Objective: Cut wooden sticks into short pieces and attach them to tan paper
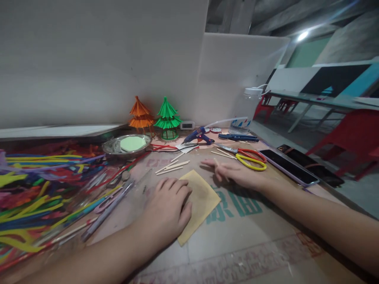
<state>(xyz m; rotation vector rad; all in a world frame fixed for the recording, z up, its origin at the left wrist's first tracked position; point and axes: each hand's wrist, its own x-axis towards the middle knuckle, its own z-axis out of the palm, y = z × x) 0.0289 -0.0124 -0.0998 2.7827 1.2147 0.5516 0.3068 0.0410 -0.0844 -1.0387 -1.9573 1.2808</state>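
My left hand (171, 203) lies palm down with its fingers slightly bent, resting on the left part of a square of yellow paper (203, 197). To the right, my right hand (233, 173) hovers just over the table beyond the paper's right corner. Its index finger points left, and what looks like a short pale wooden stick (217, 162) shows between its fingers, partly hidden. Several thin wooden sticks (174, 167) lie past the paper. Near my right hand are scissors (251, 161) with red and yellow handles.
Coloured pipe cleaners (35, 197) heap at left, beside a metal dish (108, 146). Behind stand an orange tiered model (139, 114) and a green one (167, 118), a blue glue gun (198, 136), pliers-like blue tool (238, 137), plastic jug (247, 110) and phone (288, 167).
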